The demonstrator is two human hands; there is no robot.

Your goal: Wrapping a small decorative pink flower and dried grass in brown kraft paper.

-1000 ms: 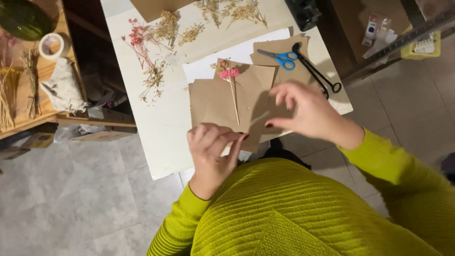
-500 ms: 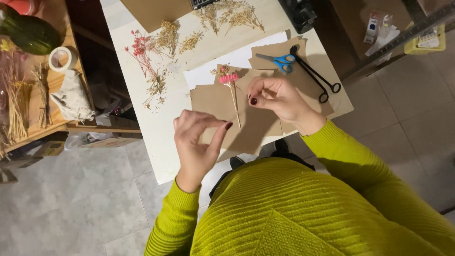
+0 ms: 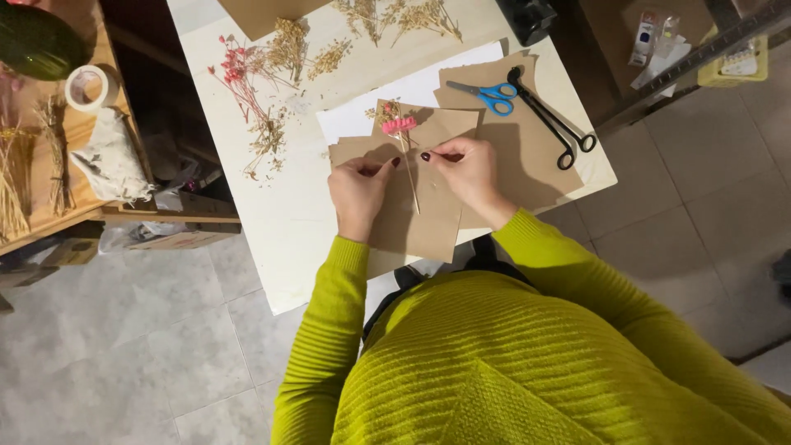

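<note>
A folded brown kraft paper card [image 3: 412,222] lies on the white table [image 3: 272,239] in front of me. On it rests a pink dried flower sprig [image 3: 399,126] with a thin pale stem running down the card. My left hand [image 3: 359,191] and my right hand [image 3: 465,171] sit side by side on the card, fingertips pinched together on either side of the stem. Something small seems stretched between the fingers; I cannot tell what it is.
Blue-handled scissors [image 3: 488,94] and black scissors [image 3: 552,124] lie on more brown paper at the right. Red and beige dried flowers [image 3: 264,82] are scattered at the back left. A wooden side table at the left carries a tape roll [image 3: 91,86], straw and cloth.
Both hands have moved forward onto the card and come together at the flower stem; before, the left hand was off the card near the table edge.
</note>
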